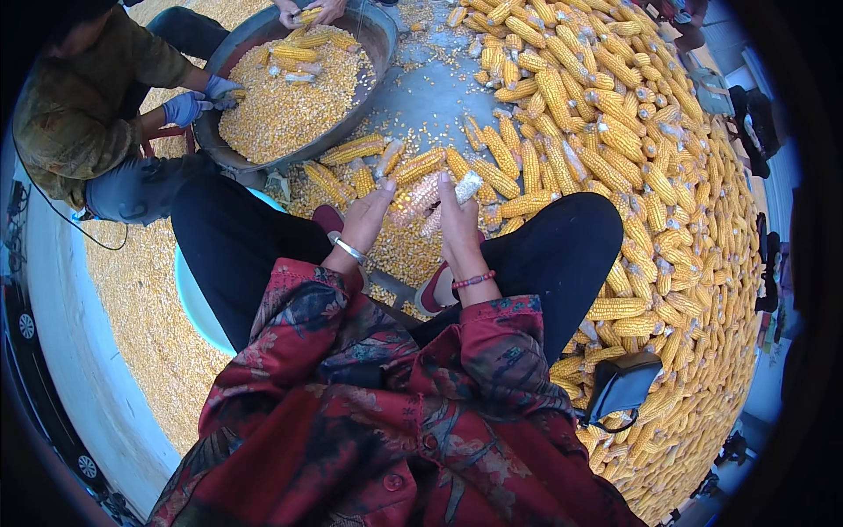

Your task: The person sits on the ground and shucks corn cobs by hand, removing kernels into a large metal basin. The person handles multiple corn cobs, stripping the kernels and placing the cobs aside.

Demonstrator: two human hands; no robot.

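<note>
My left hand (365, 217) grips a partly shelled ear of corn (419, 196), with the thumb lying along its near end. Pinkish bare cob shows on this ear, and a few yellow kernels remain on it. In my right hand (457, 222) is a bare corn cob (468, 187), whose pale end sticks out past the thumb. The two cobs lie close together; my fingers hide where they meet. Loose kernels (402, 247) cover the ground under my hands, between my shoes. Several whole ears (419, 166) lie just beyond.
A large heap of corn ears (665, 250) rises on my right, with a black bag (622, 388) on it. Ahead to the left stands a wide metal basin (388, 39) of kernels. A person in gloves (188, 107) works there. A pale green tub (197, 316) is beside my left leg.
</note>
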